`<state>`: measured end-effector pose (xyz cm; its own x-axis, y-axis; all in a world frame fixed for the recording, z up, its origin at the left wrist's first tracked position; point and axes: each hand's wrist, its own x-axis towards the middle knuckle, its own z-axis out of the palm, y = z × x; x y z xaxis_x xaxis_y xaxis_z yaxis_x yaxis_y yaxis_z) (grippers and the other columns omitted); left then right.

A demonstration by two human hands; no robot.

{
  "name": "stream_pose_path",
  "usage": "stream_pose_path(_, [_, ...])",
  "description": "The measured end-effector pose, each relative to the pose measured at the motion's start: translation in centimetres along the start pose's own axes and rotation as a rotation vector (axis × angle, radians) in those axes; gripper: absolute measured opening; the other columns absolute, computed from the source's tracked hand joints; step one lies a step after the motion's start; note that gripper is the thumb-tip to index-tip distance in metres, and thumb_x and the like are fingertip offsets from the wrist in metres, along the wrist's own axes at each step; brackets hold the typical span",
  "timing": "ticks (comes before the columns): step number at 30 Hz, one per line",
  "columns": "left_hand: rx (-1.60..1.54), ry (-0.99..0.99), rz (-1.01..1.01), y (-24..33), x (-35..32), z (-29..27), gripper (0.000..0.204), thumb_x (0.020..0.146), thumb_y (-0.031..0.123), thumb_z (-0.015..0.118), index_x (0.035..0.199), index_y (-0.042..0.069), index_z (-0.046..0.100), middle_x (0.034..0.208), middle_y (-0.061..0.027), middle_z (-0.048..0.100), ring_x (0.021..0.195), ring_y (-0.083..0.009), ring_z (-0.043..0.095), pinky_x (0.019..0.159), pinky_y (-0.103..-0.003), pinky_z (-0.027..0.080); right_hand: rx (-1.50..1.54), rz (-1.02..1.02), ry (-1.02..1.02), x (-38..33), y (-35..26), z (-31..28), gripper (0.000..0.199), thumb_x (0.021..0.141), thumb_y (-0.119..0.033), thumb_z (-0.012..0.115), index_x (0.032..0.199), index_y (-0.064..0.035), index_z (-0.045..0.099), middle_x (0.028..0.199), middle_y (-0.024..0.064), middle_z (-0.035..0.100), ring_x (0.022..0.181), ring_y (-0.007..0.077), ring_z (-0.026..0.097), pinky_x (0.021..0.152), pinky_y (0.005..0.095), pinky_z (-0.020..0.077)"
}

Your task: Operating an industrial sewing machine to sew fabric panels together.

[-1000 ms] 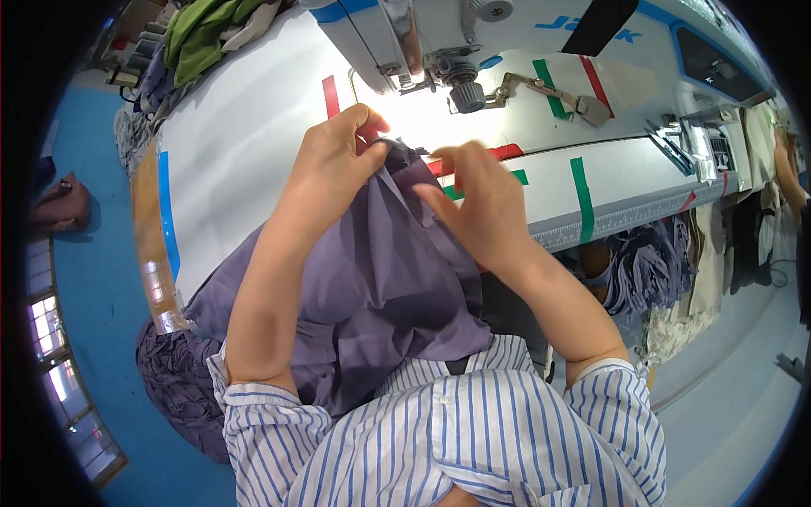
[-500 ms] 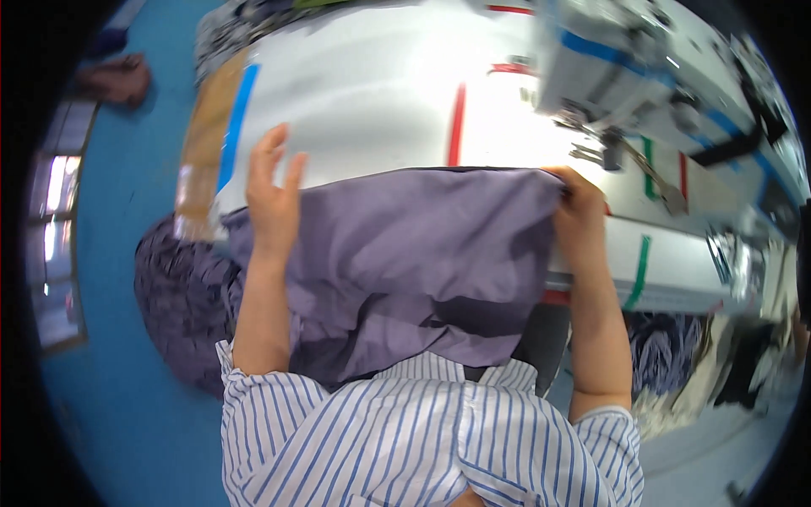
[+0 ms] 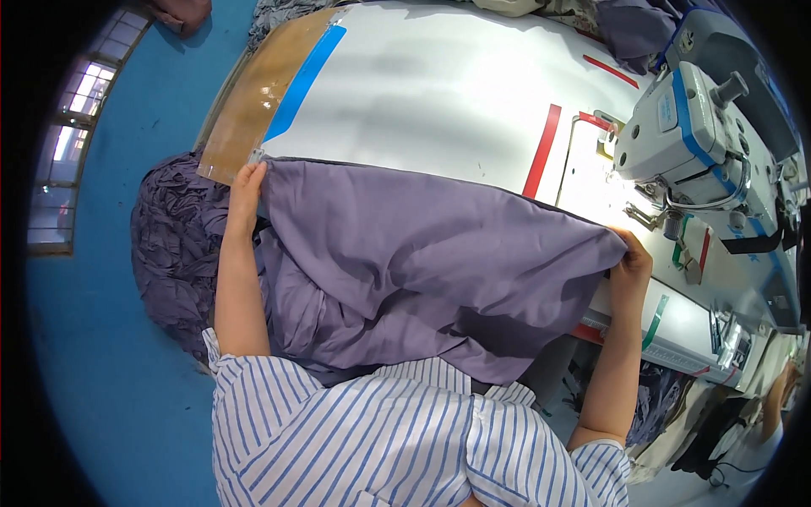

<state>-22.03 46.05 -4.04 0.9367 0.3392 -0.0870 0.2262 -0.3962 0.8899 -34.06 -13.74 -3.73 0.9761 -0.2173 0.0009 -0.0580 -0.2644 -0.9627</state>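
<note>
A purple-grey piece of fabric (image 3: 439,228) is stretched between my two hands along the near edge of the white table, its lower part falling in folds over my lap. My left hand (image 3: 247,188) is closed on its upper left corner, beside the brown end of the table. At the upper right corner my right hand (image 3: 632,256) pinches the cloth, its fingertips partly hidden by it. The fabric's dark top edge runs fairly straight from one hand to the other. A sewing machine (image 3: 684,127) stands just beyond my right hand, its needle area lit.
Crumpled purple fabric (image 3: 173,253) is heaped left of the table. Blue tape (image 3: 306,83) and red tape (image 3: 542,152) mark the white tabletop (image 3: 422,76). More cloth lies along the far edge. At the far right, part of another person's arm (image 3: 773,401) shows near hanging garments.
My left hand, earlier raised with its fingers spread, now grips the fabric's left corner. The cloth's top edge is drawn out longer. My view has shifted, and the sewing machine shows more fully.
</note>
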Motion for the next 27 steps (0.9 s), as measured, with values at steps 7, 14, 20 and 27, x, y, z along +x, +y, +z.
stream_pose_path(7, [-0.137,0.058,0.144,1.2,-0.4,2.3,0.016,0.094,0.021,0.062,0.098,0.005,0.064,0.091,0.0015,0.065,0.084,-0.0065,0.059,0.075,-0.020,0.045,0.058,-0.104,0.109,-3.1,-1.0,-0.9,0.016,0.088,-0.002,0.057,0.100,0.0039,0.066,0.089,0.0047,0.066,0.082,0.0106,0.060,0.074,0.0231,0.0471])
stream_pose_path(14, [-0.190,0.054,0.146,1.7,5.1,-1.9,0.016,0.096,0.019,0.058,0.101,0.005,0.063,0.096,-0.0031,0.065,0.084,-0.0105,0.060,0.078,-0.025,0.048,0.067,-0.030,-0.030,-2.5,-1.3,0.0,0.026,0.083,0.002,0.049,0.102,0.0018,0.066,0.088,0.0038,0.067,0.080,0.0073,0.059,0.071,0.0215,0.0461])
stream_pose_path(20, [0.404,-0.062,0.748,14.2,-4.6,17.9,0.029,0.092,0.009,0.055,0.120,0.003,0.059,0.121,-0.0130,0.060,0.116,-0.0271,0.055,0.102,-0.035,0.040,0.131,-0.006,0.062,-1.1,-2.8,2.1,0.025,0.082,0.012,0.050,0.100,0.0026,0.065,0.079,0.0044,0.066,0.073,0.0057,0.060,0.067,0.0215,0.0486])
stream_pose_path(27, [0.184,-0.509,1.299,21.9,-19.5,30.3,0.037,0.081,0.025,0.070,0.112,0.008,0.060,0.106,-0.0081,0.061,0.097,-0.0276,0.060,0.088,-0.039,0.046,0.095,-0.113,0.039,-1.2,-3.6,1.7,0.030,0.076,0.013,0.052,0.100,0.0012,0.066,0.081,0.0118,0.067,0.071,0.0137,0.064,0.067,0.0261,0.0504])
